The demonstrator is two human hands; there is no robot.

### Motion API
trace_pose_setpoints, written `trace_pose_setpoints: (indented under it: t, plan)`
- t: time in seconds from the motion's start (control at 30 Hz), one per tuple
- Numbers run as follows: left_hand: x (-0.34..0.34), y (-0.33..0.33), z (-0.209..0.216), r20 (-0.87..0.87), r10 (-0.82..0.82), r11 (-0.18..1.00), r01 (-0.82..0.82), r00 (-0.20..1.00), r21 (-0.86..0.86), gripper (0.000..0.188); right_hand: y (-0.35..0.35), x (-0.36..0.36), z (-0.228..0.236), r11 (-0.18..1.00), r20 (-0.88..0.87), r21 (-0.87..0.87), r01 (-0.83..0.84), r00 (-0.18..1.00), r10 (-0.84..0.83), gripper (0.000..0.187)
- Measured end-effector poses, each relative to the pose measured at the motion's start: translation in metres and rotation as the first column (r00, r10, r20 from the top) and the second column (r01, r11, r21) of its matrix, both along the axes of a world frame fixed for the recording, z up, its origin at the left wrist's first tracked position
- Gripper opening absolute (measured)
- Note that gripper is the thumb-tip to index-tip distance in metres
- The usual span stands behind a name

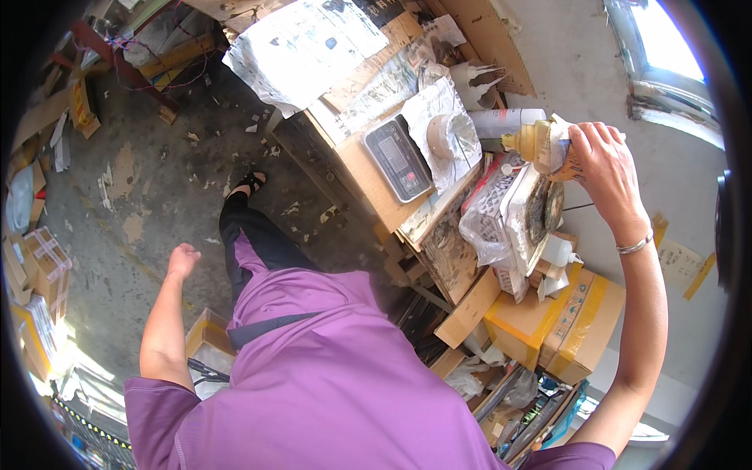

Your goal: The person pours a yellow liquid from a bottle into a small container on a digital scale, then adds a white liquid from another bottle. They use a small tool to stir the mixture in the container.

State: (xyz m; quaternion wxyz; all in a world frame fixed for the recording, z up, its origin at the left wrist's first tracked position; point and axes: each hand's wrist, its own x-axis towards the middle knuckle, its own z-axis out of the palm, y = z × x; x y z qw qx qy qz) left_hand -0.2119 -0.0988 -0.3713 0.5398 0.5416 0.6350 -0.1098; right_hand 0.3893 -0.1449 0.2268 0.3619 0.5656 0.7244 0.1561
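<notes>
At the right, my right hand (607,160) is raised over the cluttered bench with its fingers wrapped round a stained, yellowish bottle (540,146). The bottle lies on its side in the air, its narrow ridged end toward the left. Just beyond it is a white and grey spray can (501,123). Below the bottle stands a stack with a crusted dark round piece (543,210) and a plastic-wrapped package (495,211). My left hand (183,260) hangs over the floor at the left, fingers curled in, with nothing visible in it.
On the bench lie a digital scale (397,159), a tan roll (450,138) on silvery sheet, and stained white paper (301,51). A taped carton (560,321) sits below the bench's right end. More cartons (47,262) stand at the far left. Scraps litter the grey floor (149,180).
</notes>
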Motion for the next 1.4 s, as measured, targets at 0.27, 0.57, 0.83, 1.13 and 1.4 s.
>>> trace_pose_setpoints:
  t: [0.27, 0.57, 0.83, 1.13, 1.4]
  plan:
    - [0.0, -0.014, -0.004, 0.009, 0.01, 1.0, -0.01, 1.0, 0.0, 0.035, 0.004, 0.002, -0.001, 0.994, 0.023, -0.072, 0.086, 0.996, -0.084, 0.022]
    - [-0.003, -0.015, -0.009, 0.012, 0.021, 1.0, -0.021, 1.0, -0.004, 0.037, 0.001, 0.005, 0.001, 0.997, 0.018, -0.069, 0.034, 0.999, -0.033, 0.022]
    - [0.006, 0.002, -0.001, 0.027, 0.015, 1.0, -0.015, 1.0, -0.013, 0.038, 0.003, 0.001, -0.008, 0.998, -0.006, -0.009, -0.058, 0.998, 0.058, 0.025]
    - [0.041, 0.014, 0.038, 0.019, -0.059, 0.998, 0.059, 0.998, 0.015, 0.04, -0.002, 0.006, -0.009, 0.997, -0.034, -0.046, 0.057, 0.998, -0.059, 0.016]
    - [0.037, 0.012, 0.027, -0.007, -0.074, 0.997, 0.075, 0.997, 0.037, 0.039, -0.002, 0.012, -0.001, 0.999, -0.043, -0.031, -0.021, 0.999, 0.02, 0.024]
